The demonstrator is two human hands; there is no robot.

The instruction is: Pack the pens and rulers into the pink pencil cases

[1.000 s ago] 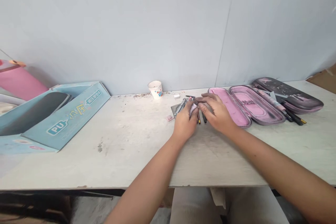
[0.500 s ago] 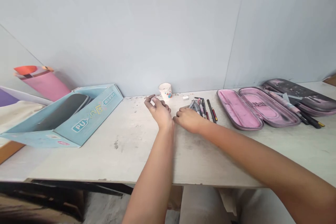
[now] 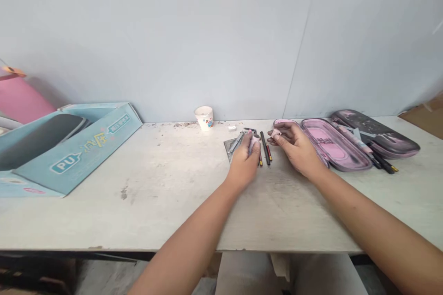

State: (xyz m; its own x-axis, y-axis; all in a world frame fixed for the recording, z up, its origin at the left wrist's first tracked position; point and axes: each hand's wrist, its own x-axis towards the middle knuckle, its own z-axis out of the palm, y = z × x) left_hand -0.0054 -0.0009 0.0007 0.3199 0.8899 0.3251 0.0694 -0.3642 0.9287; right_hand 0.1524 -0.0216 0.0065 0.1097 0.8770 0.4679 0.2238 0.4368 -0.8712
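Observation:
My left hand (image 3: 244, 161) is closed over the pencils with a small greyish-pink lump (image 3: 255, 140) between thumb and fingers; its exact kind cannot be made out. Across from it, my right hand (image 3: 300, 150) pinches a small pale pink piece (image 3: 276, 133), also too small to name. Below and between the hands lie a black pencil (image 3: 265, 148) and a dark red pencil (image 3: 269, 153). A dark flat sheet (image 3: 228, 147) with grey sticks on it is partly covered by my left hand. The open pink pencil case (image 3: 341, 145) sits behind my right hand, its left half mostly hidden.
A white paper cup (image 3: 204, 118) and a small white block (image 3: 232, 127) stand near the wall. At left is a blue box (image 3: 93, 150) holding a dark case (image 3: 44, 140). A second, dark pencil case (image 3: 377, 131) with pens lies at right, near a cardboard box (image 3: 427, 113).
Both hands have moved right and come apart. Each now holds a small pinkish piece. The view has turned to the right, and the dark sheet shows more.

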